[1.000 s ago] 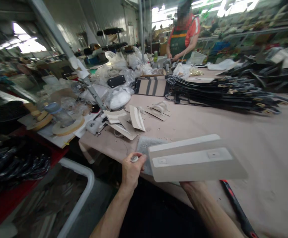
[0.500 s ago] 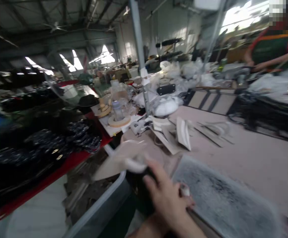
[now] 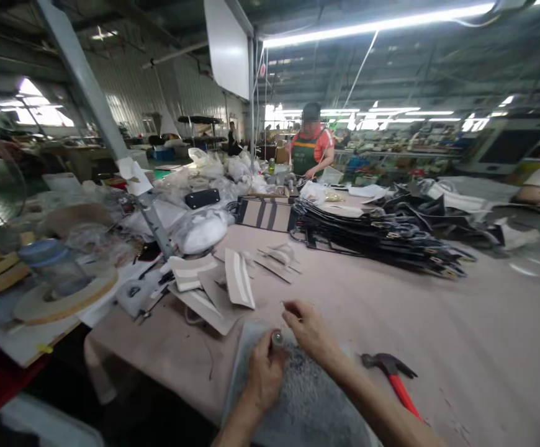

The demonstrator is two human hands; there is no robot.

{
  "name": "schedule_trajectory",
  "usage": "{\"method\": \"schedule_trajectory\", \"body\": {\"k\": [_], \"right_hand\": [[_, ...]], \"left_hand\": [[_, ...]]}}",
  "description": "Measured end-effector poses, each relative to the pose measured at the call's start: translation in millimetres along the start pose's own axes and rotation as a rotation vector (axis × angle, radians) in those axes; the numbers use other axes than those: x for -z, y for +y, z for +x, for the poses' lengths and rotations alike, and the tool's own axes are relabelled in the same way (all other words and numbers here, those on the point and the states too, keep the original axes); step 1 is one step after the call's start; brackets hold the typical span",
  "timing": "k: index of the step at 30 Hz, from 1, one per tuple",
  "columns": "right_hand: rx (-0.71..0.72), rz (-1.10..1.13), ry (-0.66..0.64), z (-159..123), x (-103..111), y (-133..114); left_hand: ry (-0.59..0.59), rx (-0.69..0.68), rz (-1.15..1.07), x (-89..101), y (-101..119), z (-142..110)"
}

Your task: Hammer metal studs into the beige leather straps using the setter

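Note:
My left hand [image 3: 264,372] is closed around a small metal cylinder [image 3: 277,339] whose top shows above the fingers. It rests on a grey speckled plate [image 3: 307,403] at the near edge of the beige table [image 3: 391,304]. Just right of it, my right hand [image 3: 310,329] pinches something too small to make out, its fingertips together above the plate. A hammer with a red handle [image 3: 393,375] lies on the table to the right of my right forearm.
Several beige card pieces with white strips [image 3: 233,285] lie ahead. A long stack of black straps [image 3: 382,236] runs across the far table. Tape rolls and a jar [image 3: 56,279] sit at left. A person in a green apron [image 3: 310,149] works at the far end.
The large beige panel I held a second ago is gone from my hands. The view swung left and came back. Both hands now sit over the grey plate, and the hammer head shows.

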State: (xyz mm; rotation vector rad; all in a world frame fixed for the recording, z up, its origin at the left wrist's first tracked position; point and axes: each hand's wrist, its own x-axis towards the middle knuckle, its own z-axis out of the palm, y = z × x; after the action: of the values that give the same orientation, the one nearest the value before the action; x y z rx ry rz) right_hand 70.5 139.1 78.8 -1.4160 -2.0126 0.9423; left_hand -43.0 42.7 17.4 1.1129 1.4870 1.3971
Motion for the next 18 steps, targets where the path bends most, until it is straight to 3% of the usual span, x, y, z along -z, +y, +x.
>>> {"method": "schedule_trajectory", "body": {"k": [4,8,11,14,18], "right_hand": [[-0.117,-0.059,0.042,74,28,44],[-0.148,-0.103,0.068,149,40,70],[-0.128,-0.098,0.068,201,39,83],[-0.082,-0.108,0.058,245,31,99],[0.004,-0.225,0.054,289,10,130]], "left_hand": [[0.009,0.001,0.087,-5.5,-25,19],[0.009,0.024,-0.025,-10.3,-41,17],[0.172,0.053,-0.173,1.8,-41,14],[0.503,0.064,-0.158,55.6,-28,26],[0.887,-0.048,0.123,173.1,5,75]]}}
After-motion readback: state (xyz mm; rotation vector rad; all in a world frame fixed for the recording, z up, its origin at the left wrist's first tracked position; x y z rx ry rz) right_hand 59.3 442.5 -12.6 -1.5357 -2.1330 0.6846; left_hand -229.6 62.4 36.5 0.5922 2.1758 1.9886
